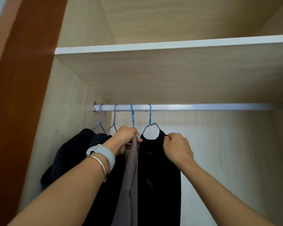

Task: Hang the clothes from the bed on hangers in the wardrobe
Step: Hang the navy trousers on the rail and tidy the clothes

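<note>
A silver rail [203, 107] crosses the wardrobe under a shelf. Several hangers hook over its left part. The rightmost blue hanger [149, 121] carries a black garment [158, 176], and my right hand [176, 148] pinches that garment's right shoulder near the collar. My left hand [127, 137] grips the top of a taupe garment [131, 185] hanging from the second blue hanger [132, 115]. Two purple hangers [101, 121] further left hold dark clothes [69, 157].
The wooden shelf [170, 46] sits just above the rail. The wardrobe's left wall [59, 128] is close to the dark clothes. A brown door panel [20, 95] stands at the far left. The rail's right half carries no hangers.
</note>
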Available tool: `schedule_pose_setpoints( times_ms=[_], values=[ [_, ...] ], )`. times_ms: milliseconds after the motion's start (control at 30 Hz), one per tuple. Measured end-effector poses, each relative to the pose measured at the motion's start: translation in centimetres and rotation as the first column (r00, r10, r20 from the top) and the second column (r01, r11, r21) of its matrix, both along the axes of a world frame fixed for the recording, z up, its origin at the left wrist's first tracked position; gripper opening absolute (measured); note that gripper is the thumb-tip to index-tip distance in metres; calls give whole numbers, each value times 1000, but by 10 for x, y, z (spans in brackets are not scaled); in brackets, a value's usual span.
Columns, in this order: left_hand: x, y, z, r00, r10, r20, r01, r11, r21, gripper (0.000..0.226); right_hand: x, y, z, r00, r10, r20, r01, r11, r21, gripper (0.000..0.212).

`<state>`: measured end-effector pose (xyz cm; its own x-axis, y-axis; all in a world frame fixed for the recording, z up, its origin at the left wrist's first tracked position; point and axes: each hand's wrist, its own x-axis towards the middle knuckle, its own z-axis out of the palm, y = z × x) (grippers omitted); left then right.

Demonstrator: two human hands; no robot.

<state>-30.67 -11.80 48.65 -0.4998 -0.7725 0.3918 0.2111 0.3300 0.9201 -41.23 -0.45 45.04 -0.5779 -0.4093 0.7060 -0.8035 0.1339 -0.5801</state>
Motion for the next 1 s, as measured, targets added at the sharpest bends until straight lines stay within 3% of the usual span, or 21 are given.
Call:
schedule_pose_setpoints(
  times_ms=[467,667,800,867,900,1000],
  values=[
    [18,-7,-4,986,87,140,-69,990,-125,26,35,-9,0,992,-113,-59,119,988,97,21],
    [24,-4,-5,983,70,167,-47,989,-142,20,39,-10,-4,986,-134,-98,141,988,70,18],
    [36,2,-16,990,-45,133,52,997,-55,14,37,-5,-15,995,-41,-87,42,999,4,29],
    [42,11,-30,995,-86,46,88,995,-36,6,36,-2,-28,995,65,-73,-69,996,-54,38],
    [46,16,-39,996,-85,-17,85,995,-47,8,35,-2,-36,991,119,-64,-125,988,-88,41],
    [55,33,-78,997,36,-67,-49,977,-209,60,32,-1,-75,969,248,-1,-246,959,-143,40]
  ],
)
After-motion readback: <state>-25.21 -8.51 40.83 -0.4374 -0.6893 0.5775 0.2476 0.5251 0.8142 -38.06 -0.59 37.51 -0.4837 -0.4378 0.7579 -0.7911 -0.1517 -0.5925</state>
